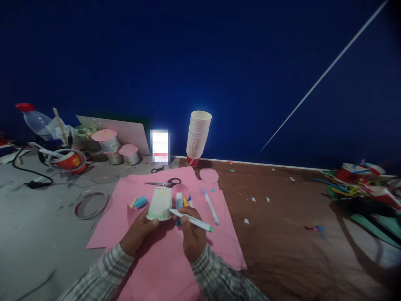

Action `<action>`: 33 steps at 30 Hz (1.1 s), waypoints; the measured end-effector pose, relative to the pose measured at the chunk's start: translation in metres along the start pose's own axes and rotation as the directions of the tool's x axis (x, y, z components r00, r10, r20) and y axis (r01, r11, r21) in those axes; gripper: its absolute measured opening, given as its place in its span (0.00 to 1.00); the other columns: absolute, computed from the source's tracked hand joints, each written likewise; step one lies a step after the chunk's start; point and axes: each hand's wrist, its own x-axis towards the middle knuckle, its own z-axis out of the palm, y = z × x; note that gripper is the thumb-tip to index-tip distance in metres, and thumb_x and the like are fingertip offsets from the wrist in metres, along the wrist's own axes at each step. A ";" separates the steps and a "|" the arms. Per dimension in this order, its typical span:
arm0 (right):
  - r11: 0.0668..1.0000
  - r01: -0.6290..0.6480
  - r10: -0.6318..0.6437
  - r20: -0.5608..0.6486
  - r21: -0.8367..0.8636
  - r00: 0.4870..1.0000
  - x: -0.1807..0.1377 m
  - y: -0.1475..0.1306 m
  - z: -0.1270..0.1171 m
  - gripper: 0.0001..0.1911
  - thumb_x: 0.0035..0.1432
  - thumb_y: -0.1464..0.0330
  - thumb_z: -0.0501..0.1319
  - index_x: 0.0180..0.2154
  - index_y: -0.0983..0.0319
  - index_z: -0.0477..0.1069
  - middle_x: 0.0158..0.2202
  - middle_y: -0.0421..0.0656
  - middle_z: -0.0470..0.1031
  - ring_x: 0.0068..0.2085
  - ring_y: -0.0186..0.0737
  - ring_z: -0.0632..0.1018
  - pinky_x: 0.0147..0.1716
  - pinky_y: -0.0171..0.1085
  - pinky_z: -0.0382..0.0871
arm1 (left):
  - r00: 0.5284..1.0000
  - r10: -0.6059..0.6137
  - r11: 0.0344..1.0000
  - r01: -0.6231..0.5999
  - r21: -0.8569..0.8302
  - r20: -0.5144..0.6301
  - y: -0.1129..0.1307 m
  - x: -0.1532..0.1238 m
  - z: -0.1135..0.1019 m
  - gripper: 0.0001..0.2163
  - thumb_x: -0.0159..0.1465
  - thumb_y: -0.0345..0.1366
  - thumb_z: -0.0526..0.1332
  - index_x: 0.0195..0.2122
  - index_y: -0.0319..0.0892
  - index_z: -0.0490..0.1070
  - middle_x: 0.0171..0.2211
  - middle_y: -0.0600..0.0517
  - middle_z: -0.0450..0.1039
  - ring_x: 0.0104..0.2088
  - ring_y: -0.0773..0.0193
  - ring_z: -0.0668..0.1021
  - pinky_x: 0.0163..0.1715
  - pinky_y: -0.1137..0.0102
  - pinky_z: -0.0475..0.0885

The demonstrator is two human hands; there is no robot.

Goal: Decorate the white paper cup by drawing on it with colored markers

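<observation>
My left hand (140, 230) is closed around a white paper cup (161, 201), which is upside down with its wide rim toward me. Pale green markings show on the cup's side, mostly near the rim. Between the thumb and fingers of my right hand (191, 234) is a white marker (196, 222) with a green end. The marker's other end meets the cup's right side; whether it touches cannot be told. Both hands are above pink paper sheets (163, 271). Just beyond the cup lie black-handled scissors (173, 182). A glue stick (179, 200) is partly hidden behind my right hand.
A tall, leaning stack of paper cups (198, 136) stands by the blue wall. Another marker (210, 207) lies on the right of the pink paper. Tape rolls (90, 205), decorated cups (129, 155) and a bottle (36, 121) are at left. Paper strips (341, 190) pile up far right.
</observation>
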 end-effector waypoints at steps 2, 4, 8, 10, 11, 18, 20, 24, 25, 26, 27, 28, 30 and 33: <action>1.000 0.002 -0.002 -0.001 -0.009 1.000 -0.001 0.000 0.000 0.10 0.56 0.72 0.55 0.37 0.59 0.74 0.28 0.43 0.76 0.29 0.45 0.78 0.28 0.39 0.73 | 1.000 -0.008 1.000 0.008 -0.017 0.002 0.000 0.000 0.001 0.25 0.44 0.38 0.68 0.44 0.41 0.68 0.35 0.44 0.76 0.38 0.45 0.75 0.38 0.54 0.70; 1.000 -0.002 0.002 -0.007 0.002 1.000 -0.001 0.001 0.000 0.10 0.56 0.72 0.55 0.37 0.58 0.74 0.28 0.42 0.76 0.28 0.45 0.78 0.28 0.39 0.73 | 1.000 -0.009 1.000 0.009 -0.027 -0.005 0.002 -0.001 0.002 0.25 0.44 0.38 0.69 0.44 0.40 0.68 0.36 0.42 0.76 0.40 0.44 0.74 0.38 0.54 0.69; 1.000 -0.015 0.015 -0.014 0.004 1.000 -0.001 0.001 0.000 0.10 0.57 0.71 0.54 0.37 0.59 0.74 0.28 0.42 0.76 0.29 0.45 0.78 0.28 0.39 0.73 | 1.000 -0.013 0.999 0.013 -0.034 -0.021 0.004 -0.001 0.005 0.26 0.43 0.38 0.70 0.45 0.40 0.68 0.39 0.41 0.76 0.41 0.43 0.74 0.40 0.52 0.68; 1.000 -0.024 0.024 -0.020 -0.001 1.000 0.000 0.001 0.000 0.10 0.57 0.71 0.54 0.36 0.59 0.74 0.28 0.42 0.76 0.29 0.45 0.78 0.29 0.39 0.73 | 1.000 -0.022 0.999 0.022 -0.034 -0.019 0.004 -0.001 0.004 0.27 0.43 0.39 0.69 0.45 0.41 0.68 0.38 0.42 0.76 0.40 0.44 0.74 0.39 0.53 0.69; 1.000 -0.030 0.030 -0.020 -0.001 0.999 0.000 0.002 0.000 0.10 0.57 0.71 0.54 0.36 0.59 0.74 0.28 0.42 0.76 0.29 0.45 0.78 0.29 0.39 0.73 | 1.000 -0.025 0.999 0.024 -0.033 -0.014 0.003 -0.001 0.004 0.26 0.43 0.38 0.69 0.45 0.41 0.68 0.38 0.42 0.76 0.39 0.44 0.75 0.38 0.54 0.70; 1.000 -0.023 0.023 -0.038 0.004 0.999 -0.001 0.006 0.002 0.09 0.57 0.70 0.55 0.36 0.59 0.74 0.28 0.42 0.76 0.30 0.47 0.78 0.30 0.41 0.73 | 0.999 0.003 1.000 -0.004 -0.031 -0.033 -0.007 0.001 -0.004 0.26 0.43 0.39 0.69 0.44 0.41 0.68 0.36 0.43 0.76 0.38 0.44 0.75 0.37 0.55 0.70; 1.000 -0.031 0.031 -0.040 0.000 0.999 -0.001 0.006 0.002 0.09 0.57 0.71 0.55 0.36 0.59 0.74 0.28 0.43 0.76 0.29 0.47 0.78 0.29 0.40 0.73 | 0.999 0.012 1.000 -0.013 -0.019 -0.051 -0.008 0.002 -0.006 0.26 0.42 0.39 0.69 0.44 0.41 0.68 0.37 0.42 0.76 0.39 0.43 0.75 0.37 0.55 0.70; 0.999 -0.043 0.043 -0.034 -0.005 0.998 -0.001 0.003 0.003 0.09 0.57 0.70 0.55 0.36 0.60 0.74 0.27 0.43 0.77 0.28 0.45 0.78 0.27 0.38 0.73 | 0.999 0.010 1.000 -0.009 0.022 -0.033 -0.008 0.003 -0.008 0.27 0.42 0.41 0.69 0.45 0.42 0.68 0.39 0.42 0.75 0.42 0.42 0.73 0.40 0.53 0.69; 0.999 -0.048 0.048 -0.036 -0.003 0.998 -0.001 0.003 0.003 0.09 0.57 0.70 0.55 0.35 0.60 0.74 0.27 0.43 0.77 0.27 0.45 0.78 0.26 0.38 0.73 | 0.999 0.012 0.999 -0.011 0.030 -0.032 -0.007 0.003 -0.008 0.27 0.42 0.41 0.69 0.44 0.42 0.68 0.38 0.43 0.75 0.42 0.42 0.73 0.40 0.53 0.69; 0.999 -0.054 0.054 -0.037 0.000 0.998 -0.002 0.003 0.003 0.09 0.57 0.70 0.55 0.35 0.60 0.74 0.26 0.42 0.76 0.27 0.45 0.78 0.25 0.37 0.73 | 0.999 0.015 0.999 -0.013 0.035 -0.034 -0.007 0.003 -0.009 0.26 0.42 0.41 0.69 0.44 0.42 0.68 0.38 0.43 0.75 0.41 0.42 0.73 0.40 0.53 0.69; 0.998 -0.058 0.058 -0.039 0.006 0.998 -0.002 0.003 0.003 0.08 0.57 0.70 0.55 0.35 0.60 0.74 0.25 0.42 0.76 0.26 0.44 0.77 0.24 0.37 0.72 | 0.999 0.019 0.999 -0.018 0.035 -0.038 -0.007 0.003 -0.009 0.26 0.42 0.42 0.69 0.44 0.42 0.68 0.37 0.43 0.75 0.41 0.43 0.73 0.40 0.53 0.68; 0.998 -0.060 0.061 -0.040 0.017 0.997 -0.002 0.003 0.003 0.08 0.56 0.69 0.56 0.34 0.60 0.74 0.25 0.42 0.76 0.26 0.44 0.77 0.24 0.37 0.72 | 0.999 0.025 0.999 -0.024 0.033 -0.044 -0.008 0.003 -0.010 0.26 0.42 0.42 0.69 0.43 0.41 0.69 0.37 0.43 0.75 0.41 0.43 0.73 0.41 0.53 0.68; 0.997 -0.067 0.068 -0.025 0.047 0.997 -0.003 0.004 0.003 0.08 0.57 0.69 0.56 0.34 0.60 0.74 0.24 0.41 0.76 0.26 0.44 0.77 0.25 0.38 0.72 | 0.998 0.030 0.999 -0.028 0.038 -0.051 -0.009 0.003 -0.011 0.26 0.43 0.42 0.69 0.43 0.41 0.69 0.38 0.42 0.75 0.41 0.43 0.73 0.41 0.53 0.68; 0.992 -0.085 0.085 0.004 0.092 0.996 -0.005 0.006 0.003 0.08 0.57 0.69 0.55 0.33 0.60 0.74 0.22 0.41 0.75 0.25 0.45 0.76 0.25 0.39 0.72 | 0.997 0.048 0.997 -0.045 0.063 -0.057 -0.010 0.003 -0.013 0.25 0.43 0.42 0.69 0.43 0.41 0.69 0.38 0.42 0.75 0.40 0.44 0.74 0.40 0.53 0.68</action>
